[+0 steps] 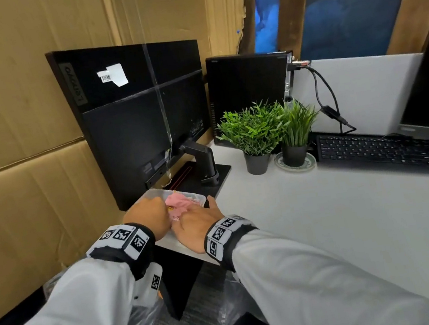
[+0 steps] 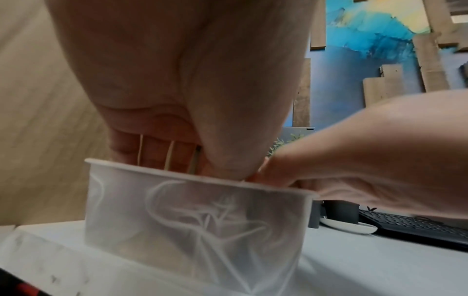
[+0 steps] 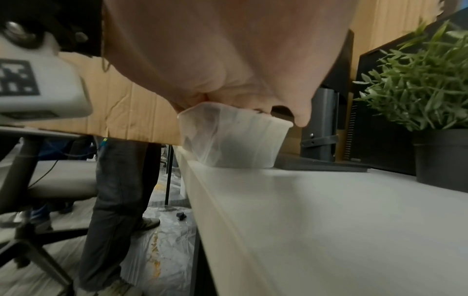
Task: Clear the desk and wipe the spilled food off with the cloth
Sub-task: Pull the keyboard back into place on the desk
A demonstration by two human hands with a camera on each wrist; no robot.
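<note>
Both hands are at the clear plastic tub (image 1: 184,194) that sits at the near left corner of the white desk (image 1: 327,215), just in front of the monitor's stand (image 1: 205,163), and the pink cloth (image 1: 177,204) lies bunched inside it. The step in hand looks like the close of the wiping: the cloth seems to be going into, or coming out of, the tub, and which of the two cannot be told from these views. No spilled food shows on the bare desk top, so the job appears well along. The left hand (image 1: 147,216) reaches in from the left with its fingers curled down over the tub's near rim, seemingly pinching the cloth, though the left wrist view shows only fingertips dipping below the rim. The right hand (image 1: 197,223) lies flatter, fingers fairly straight and laid over the cloth and the tub's right edge, thumb spread to the right; it presses rather than grips. Both forearms stretch forward and leftward, wrists low near the desk edge. Next, I judge, the cloth needs tucking fully below the rim, then the tub needs a steady two-handed lift, since it stands close to the edge of the desk.
</note>
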